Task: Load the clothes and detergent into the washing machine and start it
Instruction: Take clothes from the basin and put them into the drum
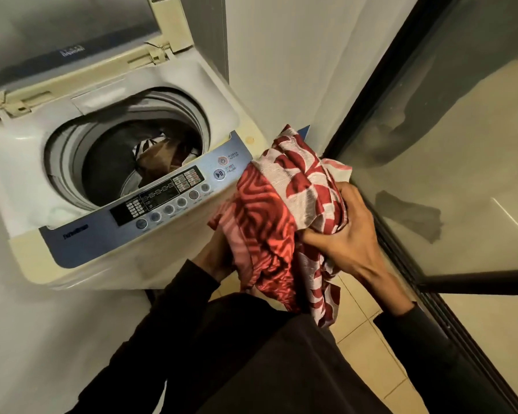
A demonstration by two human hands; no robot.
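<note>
Both of your hands are wrapped around a bundle of red and white clothes (284, 210). Your right hand (338, 231) has its fingers curled tight into the cloth on the outer side. Your left hand (219, 258) grips the bundle from under and behind, and the cloth hides most of it.

You hold the bundle up in the air, just past the right front corner of the washing machine (117, 249), near the button panel (150, 201). Some cloth hangs down toward the tiled floor (368, 333).

The lid (72, 34) is up and the tub (126, 150) is open. A few clothes (159, 156) already lie at the bottom.

To do this step well, gather the hanging end up first so it does not drag or catch on the corner. Lift the bundle over the panel, not across the buttons. Bring it right above the middle of the tub, then let go with both hands. Push any loose bits down inside the rim.

I cannot see any detergent, so that part seems not yet done.
</note>
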